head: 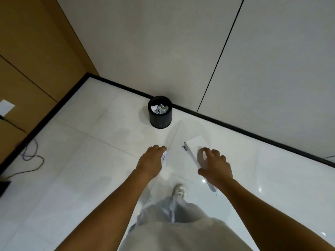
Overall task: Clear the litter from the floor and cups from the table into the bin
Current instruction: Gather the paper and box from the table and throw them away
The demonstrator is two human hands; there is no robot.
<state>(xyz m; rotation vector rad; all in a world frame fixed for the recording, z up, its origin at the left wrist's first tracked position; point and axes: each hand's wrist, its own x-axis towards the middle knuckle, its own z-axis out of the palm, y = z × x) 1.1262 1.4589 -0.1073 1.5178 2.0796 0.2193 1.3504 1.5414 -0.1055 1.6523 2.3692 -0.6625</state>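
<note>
Seen from the head, looking down at a glossy white tiled floor (90,178). Nearest are pale trousers and one light shoe (179,190) stepping forward. Both bare forearms reach ahead. The left hand (151,160) is curled around a small crumpled scrap of paper (164,155), which peeks out at the fingertips. The right hand (215,164) grips a flat white box (194,150) from above, fingers spread over its top and thumb down its near side; the box is tilted and seems carried above the floor, though that is hard to confirm. Beyond the hands, well apart from them, a round black bin (159,113) stands near the black skirting of the white wall (163,51), already holding crumpled paper. Likely step: carrying both pieces to the bin. Doing it well probably means coming right over the rim before letting go, box end-first since the opening is narrow. Bare floor lies ahead; dark cables (30,156) trail far left by the tan wall (36,51), out of the path.
</note>
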